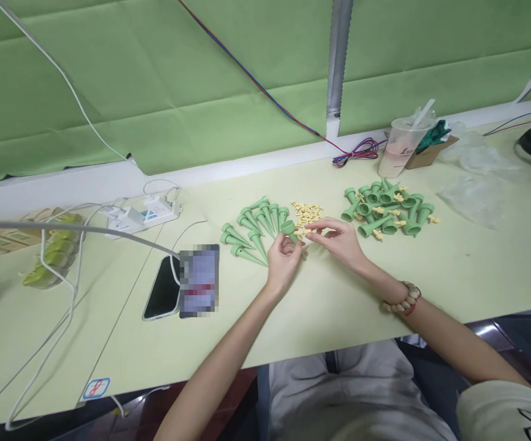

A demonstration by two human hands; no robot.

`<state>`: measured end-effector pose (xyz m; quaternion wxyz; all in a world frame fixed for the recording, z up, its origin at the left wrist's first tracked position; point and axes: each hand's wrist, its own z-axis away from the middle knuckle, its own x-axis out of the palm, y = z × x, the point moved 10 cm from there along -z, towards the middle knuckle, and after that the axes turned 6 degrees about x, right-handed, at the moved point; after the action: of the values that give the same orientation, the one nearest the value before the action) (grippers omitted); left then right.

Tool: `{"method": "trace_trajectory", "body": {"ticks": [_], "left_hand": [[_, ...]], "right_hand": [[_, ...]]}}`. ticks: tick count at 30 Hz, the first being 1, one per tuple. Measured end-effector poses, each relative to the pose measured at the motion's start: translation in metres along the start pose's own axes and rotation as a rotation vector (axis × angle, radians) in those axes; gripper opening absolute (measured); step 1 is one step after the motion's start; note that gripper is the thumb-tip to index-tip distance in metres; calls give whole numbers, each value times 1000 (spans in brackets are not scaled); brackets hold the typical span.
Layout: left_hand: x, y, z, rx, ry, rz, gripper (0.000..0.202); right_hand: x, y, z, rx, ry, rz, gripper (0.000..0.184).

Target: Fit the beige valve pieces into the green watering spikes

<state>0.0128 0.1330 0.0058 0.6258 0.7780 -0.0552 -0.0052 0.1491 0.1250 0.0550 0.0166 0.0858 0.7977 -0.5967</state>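
My left hand is closed around a green plastic spike with a wide cup-like head, its tip pointing down to the right. Between the fingertips of my right hand is a small yellow plastic piece, held against the side of the spike's head. Beyond my hands lies a heap of small yellow pieces. Several green spikes are fanned out left of that heap. On the right is a pile of green spikes with yellow pieces on or among them.
Two phones lie left of my left arm, the right one's screen blurred. Behind them, a white power strip trails cables. A plastic drink cup with a straw, a small cardboard box and clear bags stand or lie at the back right.
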Motion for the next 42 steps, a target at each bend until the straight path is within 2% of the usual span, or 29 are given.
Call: {"method": "trace_trajectory", "body": {"ticks": [3, 8, 12, 15, 19, 22, 25, 27, 30, 33, 36, 39, 42], "left_hand": [[-4, 5, 0, 55, 5, -108, 23], [-3, 22, 3, 233, -33, -328, 17], [-1, 33, 6, 359, -50, -404, 21], [1, 33, 7, 391, -74, -427, 18], [5, 34, 8, 437, -109, -504, 14], [8, 31, 7, 413, -131, -521, 13], [7, 26, 5, 332, -107, -497, 15], [4, 21, 4, 271, -78, -460, 17], [1, 13, 3, 191, -61, -381, 21], [0, 14, 3, 193, -71, -359, 22], [-1, 26, 4, 290, -80, -445, 21], [1, 41, 6, 406, -102, -535, 19], [3, 47, 6, 450, -117, -546, 19]], "right_hand": [[1, 0, 0, 4, 1, 21, 19], [-5, 13, -3, 128, 32, 51, 26], [5, 25, -3, 208, -90, 20, 38], [15, 31, -1, 238, -179, -12, 41], [23, 37, 2, 262, -221, -6, 48], [26, 40, 5, 297, -243, 16, 53], [13, 28, 4, 192, -145, 257, 54], [6, 14, 3, 82, -79, 452, 44], [11, 2, 3, -60, -144, 585, 30], [19, -3, 4, -160, -227, 607, 32], [22, 2, 4, -95, -265, 487, 38], [38, 20, 11, 139, -392, 155, 53], [55, 34, 21, 327, -491, -108, 59]]}}
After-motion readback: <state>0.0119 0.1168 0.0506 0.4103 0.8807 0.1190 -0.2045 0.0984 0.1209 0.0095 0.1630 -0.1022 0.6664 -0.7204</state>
